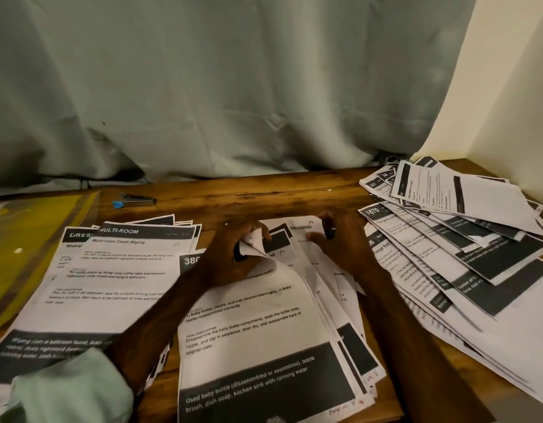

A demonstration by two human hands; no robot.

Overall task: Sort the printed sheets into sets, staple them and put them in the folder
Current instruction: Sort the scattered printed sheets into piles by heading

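Folder [35, 239] flat on the table [264, 190] at far left, stapler [136, 200] just right of it. Stack of sheets [111, 285] near left. Left hand [230, 254] curled, pinching the lifted far corner of the middle stack [251, 340]. Right hand [340, 242] beside it, bent fingertips on the same stack, grip unclear. Fanned pile [462, 239] at right.

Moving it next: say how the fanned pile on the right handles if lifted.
The fanned pile is probably floppy: thin paper, like the sheet corner curling in the left hand. It lies loose and splayed, so it would likely slide apart.
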